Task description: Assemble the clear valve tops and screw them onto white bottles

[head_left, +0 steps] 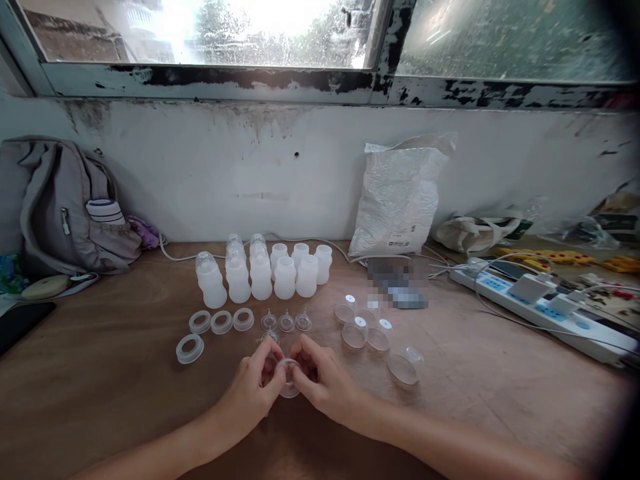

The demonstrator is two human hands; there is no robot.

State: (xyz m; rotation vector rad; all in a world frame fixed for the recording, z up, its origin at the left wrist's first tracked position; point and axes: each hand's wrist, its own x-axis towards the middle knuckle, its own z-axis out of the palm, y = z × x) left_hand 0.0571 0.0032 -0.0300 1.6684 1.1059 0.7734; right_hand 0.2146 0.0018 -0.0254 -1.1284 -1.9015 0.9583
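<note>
Both hands meet low in the middle of the view around a clear round plastic piece [289, 389]. My left hand [257, 383] pinches its left side and my right hand [325, 380] its right side; the fingers partly hide it. Just beyond them lie several clear nipples [287, 323]. To the left are several translucent rings [221, 323], one of them [190, 349] nearer me. Several white bottles [285, 277] stand behind, and those on the left [211, 280] have clear tops. Clear round caps [354, 335] lie to the right, with another cap [403, 369] nearer me.
A grey backpack [65, 207] is at the far left, above a black flat object [23, 327]. A silvery packet [397, 200] leans on the wall. White power strips [545, 307] with cables lie at right, beside a pale cloth bag [475, 232].
</note>
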